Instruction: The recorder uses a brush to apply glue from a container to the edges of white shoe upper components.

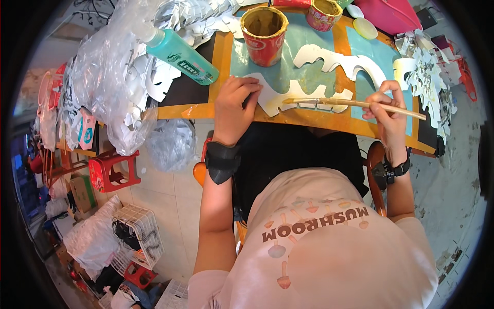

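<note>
My left hand (235, 107) is at the table's near edge, its fingertips closed on the left end of a white, notched cut-out piece (269, 99). The piece lies flat and runs to the right along the edge. In my right hand (387, 114) is a long wooden-handled brush (355, 103), pinched near its back half. The brush lies almost level, pointing left, with its bristle end over the notched piece; whether it touches is hard to tell. Behind them stands a red tub (264, 49) with a yellow-brown crusted rim. A second white curved cut-out (355, 66) rests further back.
A teal bottle (182, 57) lies tilted at left, beside clear plastic bags (105, 72) of white cut-outs. A smaller tub (323, 14) and a pale lid (365, 29) are at the back right. More cut-outs (424, 82) pile along the right edge. A red stool (114, 171) stands lower left.
</note>
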`<state>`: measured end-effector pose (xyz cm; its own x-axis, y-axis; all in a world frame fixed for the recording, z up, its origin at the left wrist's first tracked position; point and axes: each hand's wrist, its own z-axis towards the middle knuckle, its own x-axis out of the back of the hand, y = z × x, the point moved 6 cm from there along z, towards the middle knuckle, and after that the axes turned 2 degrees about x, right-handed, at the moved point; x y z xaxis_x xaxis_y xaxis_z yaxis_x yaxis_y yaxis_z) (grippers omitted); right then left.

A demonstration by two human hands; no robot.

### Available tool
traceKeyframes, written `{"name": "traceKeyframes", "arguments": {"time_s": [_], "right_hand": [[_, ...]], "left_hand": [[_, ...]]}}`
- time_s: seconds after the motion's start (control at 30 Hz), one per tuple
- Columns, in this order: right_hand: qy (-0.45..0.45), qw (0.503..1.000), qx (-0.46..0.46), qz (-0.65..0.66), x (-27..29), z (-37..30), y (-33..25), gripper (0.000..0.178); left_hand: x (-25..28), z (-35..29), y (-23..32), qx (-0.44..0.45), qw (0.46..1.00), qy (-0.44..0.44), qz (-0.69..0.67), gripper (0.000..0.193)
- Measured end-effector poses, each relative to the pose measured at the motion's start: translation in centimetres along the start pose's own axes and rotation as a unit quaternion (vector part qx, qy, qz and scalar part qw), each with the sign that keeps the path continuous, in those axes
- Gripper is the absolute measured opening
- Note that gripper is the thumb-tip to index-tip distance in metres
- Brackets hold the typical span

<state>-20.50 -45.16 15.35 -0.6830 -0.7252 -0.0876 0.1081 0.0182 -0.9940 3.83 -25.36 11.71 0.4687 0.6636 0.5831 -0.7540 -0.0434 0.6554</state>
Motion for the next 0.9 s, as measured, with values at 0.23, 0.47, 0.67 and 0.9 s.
{"name": "traceKeyframes", "arguments": {"time_s": [0.23, 0.47, 0.67, 0.9], "right_hand": [[-0.084, 0.996, 0.016, -0.025, 0.6, 0.2, 1.2, 0.012], [-0.087, 0.995, 0.021, -0.042, 1.4, 0.4, 1.2, 0.013], [-0.1, 0.994, 0.002, -0.045, 0.4, 0.4, 1.0, 0.012], [-0.081, 0.995, 0.026, -0.058, 1.6, 0.3, 0.1, 0.011]], "left_hand": [[0.1, 0.0, 0.0, 0.006, 1.0, -0.004, 0.002, 0.01], [0.1, 0.0, 0.1, 0.01, 1.0, -0.003, 0.007, 0.011], [0.2, 0.0, 0.1, 0.011, 1.0, 0.0, 0.003, 0.011], [0.0, 0.0, 0.0, 0.01, 1.0, -0.004, 0.004, 0.011]]}}
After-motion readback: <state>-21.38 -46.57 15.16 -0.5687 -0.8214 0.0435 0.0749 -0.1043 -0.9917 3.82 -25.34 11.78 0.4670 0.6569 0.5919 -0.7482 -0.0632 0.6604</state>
